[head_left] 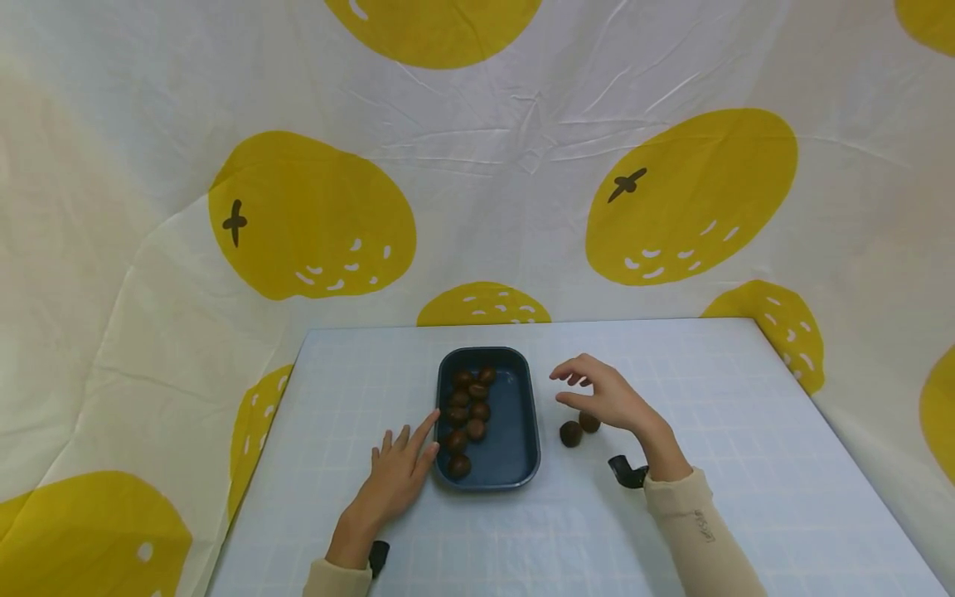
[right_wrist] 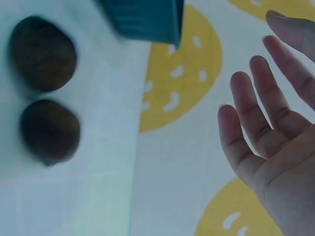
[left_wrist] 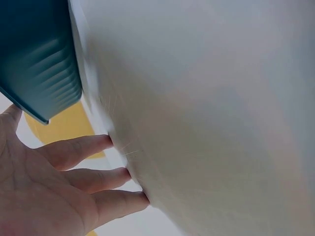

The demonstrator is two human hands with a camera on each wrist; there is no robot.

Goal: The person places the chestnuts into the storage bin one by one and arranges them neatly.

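Note:
A dark blue rectangular tray (head_left: 511, 448) holds several round brown chestnuts (head_left: 476, 429), gathered along its left side. My left hand (head_left: 397, 477) lies at the tray's left edge with its fingers spread. In the left wrist view, one digit meets the rim of the tray (left_wrist: 44, 73) while other fingertips (left_wrist: 135, 199) touch the table. To the right of the tray, my right hand (head_left: 604, 394) hovers above the table, fingers loosely bent and holding nothing. Beneath it, two chestnuts (head_left: 570, 434) sit close together on the table; the right wrist view shows both chestnuts (right_wrist: 49, 132) blurred.
The table (head_left: 492, 547) has a pale, faintly checked cover. Behind and beside it hangs a white cloth (head_left: 477, 207) printed with large yellow fruit. A black strap piece (head_left: 627, 473) sticks out at the right wrist.

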